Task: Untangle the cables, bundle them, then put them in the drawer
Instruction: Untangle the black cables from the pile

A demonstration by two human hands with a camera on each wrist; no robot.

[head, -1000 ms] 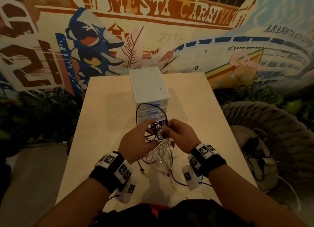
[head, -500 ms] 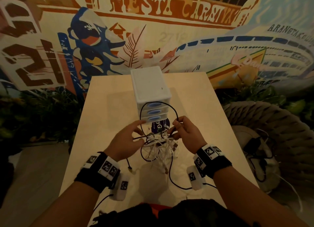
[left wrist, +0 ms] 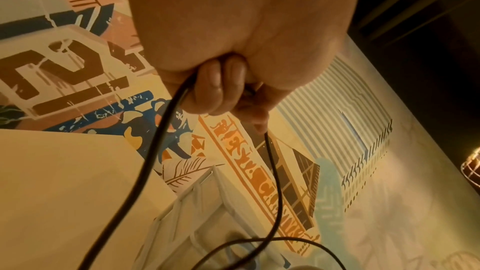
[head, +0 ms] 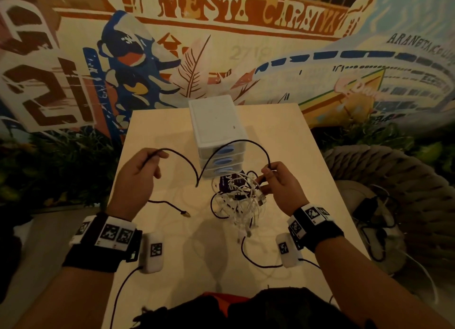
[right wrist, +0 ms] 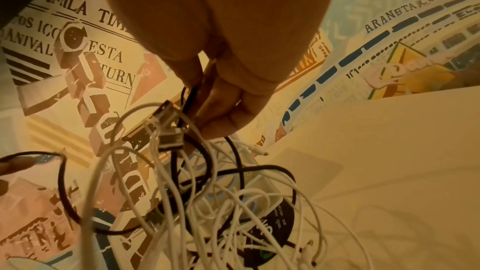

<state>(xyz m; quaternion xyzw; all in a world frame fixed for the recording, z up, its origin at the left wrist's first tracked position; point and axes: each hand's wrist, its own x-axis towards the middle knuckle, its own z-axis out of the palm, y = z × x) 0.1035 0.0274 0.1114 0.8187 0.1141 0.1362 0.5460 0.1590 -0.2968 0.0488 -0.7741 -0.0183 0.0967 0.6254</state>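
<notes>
My left hand [head: 141, 167] grips a black cable [head: 187, 160] and holds it out to the left above the table; its curled fingers [left wrist: 210, 87] show in the left wrist view. The cable loops across the drawer unit's front to my right hand [head: 275, 181], which pinches it together with a tangle of white and black cables [head: 237, 200]. In the right wrist view the tangle [right wrist: 207, 192] hangs under my fingers [right wrist: 226, 110], with silver plugs [right wrist: 168, 128] near them. A white drawer unit [head: 216, 124] with three shut blue-handled drawers stands behind the tangle.
The pale wooden table [head: 295, 156] ends at a painted mural wall. A woven rope basket [head: 394, 181] holding dark chargers sits right of the table. A purple-labelled item [head: 224, 184] lies under the tangle. One black plug end [head: 186, 214] rests on the table.
My left hand has drawn the black cable out to the left and upward, away from the tangle. My hands, close together before, are now wide apart. The right hand stays at the tangle.
</notes>
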